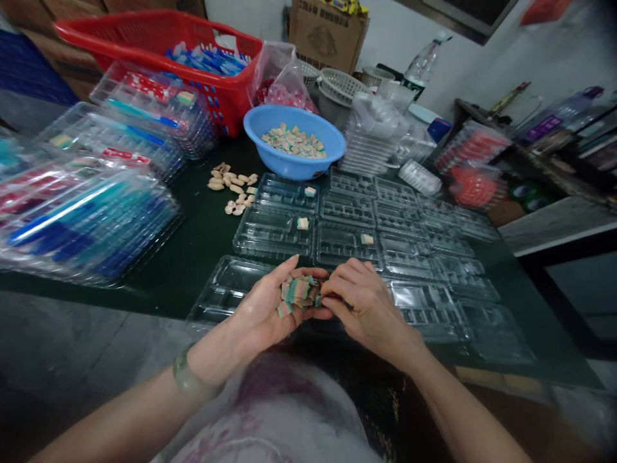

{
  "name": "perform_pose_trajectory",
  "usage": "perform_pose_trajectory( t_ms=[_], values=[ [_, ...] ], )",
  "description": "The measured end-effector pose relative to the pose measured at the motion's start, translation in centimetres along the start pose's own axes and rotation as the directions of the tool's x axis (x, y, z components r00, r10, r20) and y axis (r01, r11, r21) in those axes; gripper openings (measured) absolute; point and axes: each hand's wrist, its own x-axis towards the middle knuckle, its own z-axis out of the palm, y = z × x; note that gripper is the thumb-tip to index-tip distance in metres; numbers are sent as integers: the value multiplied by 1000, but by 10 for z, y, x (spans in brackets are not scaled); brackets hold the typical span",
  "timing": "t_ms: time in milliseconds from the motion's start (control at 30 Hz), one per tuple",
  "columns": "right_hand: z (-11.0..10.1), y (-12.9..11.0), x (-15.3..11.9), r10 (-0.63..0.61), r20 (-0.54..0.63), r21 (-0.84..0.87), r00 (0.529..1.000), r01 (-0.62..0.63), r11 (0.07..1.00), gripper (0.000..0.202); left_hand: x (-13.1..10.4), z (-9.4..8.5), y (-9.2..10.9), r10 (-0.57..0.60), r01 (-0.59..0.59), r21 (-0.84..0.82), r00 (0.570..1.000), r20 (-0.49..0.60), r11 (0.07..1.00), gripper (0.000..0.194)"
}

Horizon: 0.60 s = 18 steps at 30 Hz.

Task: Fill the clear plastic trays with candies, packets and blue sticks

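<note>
Fingers (343,310) of the right hand (371,305) nearly together at the edge of a pile of striped pieces (299,289); cannot tell whether pinching one. Left hand (260,312) palm up, loosely open and cupped beneath the pile, probably to stop spills. From twelve to three o'clock, clear trays (340,241) in rows, apparently for easy reach, with single pieces in at least three. At twelve, blue bowl (289,162) of more pieces; at eleven, tan peanut-like pieces (236,181) on the bench (195,209); at ten, stacked filled trays (91,225), likely set aside for space.
</note>
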Motion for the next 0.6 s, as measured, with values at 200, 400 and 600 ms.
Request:
perform_pose_trajectory(
  t_ms=[200, 400, 600],
  values=[
    [-11, 3, -6, -2, 9, 94, 1000, 1, 996, 11, 1, 3, -2, -36, 36, 24, 999, 24, 999, 39],
    [-14, 0, -5, -14, 91, -27, 996, 16, 1000, 12, -2, 8, -6, -49, 48, 35, 999, 24, 998, 36],
    [-6, 5, -11, -10, 51, 49, 999, 7, 999, 11, -1, 7, -7, -52, 51, 20, 999, 10, 998, 36]
  ],
)
